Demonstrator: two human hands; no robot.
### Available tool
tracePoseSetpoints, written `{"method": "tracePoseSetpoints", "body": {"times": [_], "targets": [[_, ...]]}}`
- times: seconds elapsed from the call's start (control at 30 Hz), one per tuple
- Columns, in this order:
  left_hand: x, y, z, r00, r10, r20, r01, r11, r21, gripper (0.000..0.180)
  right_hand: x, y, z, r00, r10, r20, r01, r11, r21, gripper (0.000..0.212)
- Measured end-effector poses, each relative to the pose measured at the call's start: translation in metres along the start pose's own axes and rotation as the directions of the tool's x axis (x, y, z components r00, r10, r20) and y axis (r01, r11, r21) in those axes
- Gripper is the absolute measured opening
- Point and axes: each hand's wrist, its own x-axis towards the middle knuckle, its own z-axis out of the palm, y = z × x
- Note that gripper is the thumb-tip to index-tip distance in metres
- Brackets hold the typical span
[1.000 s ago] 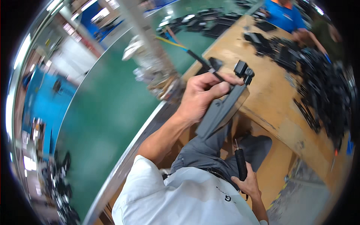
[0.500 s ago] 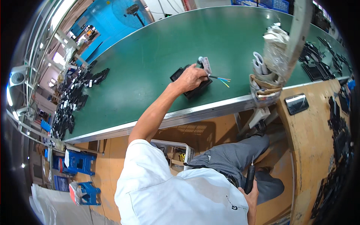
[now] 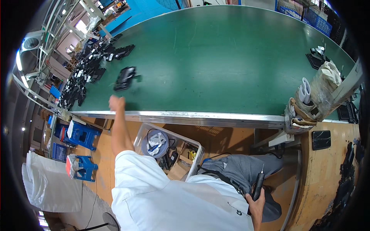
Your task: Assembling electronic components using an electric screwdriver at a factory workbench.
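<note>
My left hand (image 3: pixel 117 103) is stretched out over the left front of the green table (image 3: pixel 216 61). It is smeared by motion, so how its fingers are set cannot be told. Just beyond it, apart from the hand, is a blurred black slatted device (image 3: pixel 125 79) with pale and silvery bits on top. Low at the right, beside my thigh, my right hand (image 3: pixel 256 204) is wrapped round a slim black electric screwdriver (image 3: pixel 258 186), its thin bit pointing up.
Several similar black parts (image 3: pixel 83 73) lie heaped along the table's left end. A post with bundled wrappings (image 3: pixel 304 111) stands at the right. Below the table edge is a white crate (image 3: pixel 198 148) of odds and ends. A dark phone (image 3: pixel 321 140) rests on the wooden bench (image 3: pixel 308 184).
The black device has gone from under my left hand at mid-table to the left side, and the hand is off it. My view has shifted. My right hand keeps the screwdriver.
</note>
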Motion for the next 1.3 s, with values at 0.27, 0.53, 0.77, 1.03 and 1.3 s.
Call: {"method": "tracePoseSetpoints", "body": {"times": [0.27, 0.53, 0.77, 1.03, 1.3], "targets": [[-0.171, 0.125, -0.055, 0.757, 0.651, -0.055, -0.292, 0.262, -0.920, 0.018, 0.008, 0.004, 0.000, 0.991, 0.057, 0.120, -0.084, 0.969, 0.234, 0.056], [-0.475, 0.278, -0.272, -0.111, 0.722, -0.683, 0.838, -0.302, -0.456, 0.064, -0.019, 0.009, -0.005, 0.992, 0.053, -0.113, -0.044, 0.996, 0.077, 0.068], [-0.587, 0.264, -0.365, -0.249, 0.544, -0.802, 0.943, -0.054, -0.329, 0.019, -0.085, 0.007, -0.021, 0.890, 0.376, -0.257, -0.263, 0.885, 0.384, 0.073], [-0.674, 0.187, -0.401, -0.466, 0.555, -0.689, 0.879, 0.202, -0.431, 0.018, -0.089, 0.055, 0.001, 0.891, 0.326, -0.315, -0.200, 0.907, 0.372, 0.079], [-0.676, 0.240, -0.384, -0.700, 0.532, -0.476, 0.696, 0.360, -0.621, 0.018, -0.090, 0.072, -0.006, 0.895, 0.228, -0.384, -0.037, 0.895, 0.445, 0.078]]}}
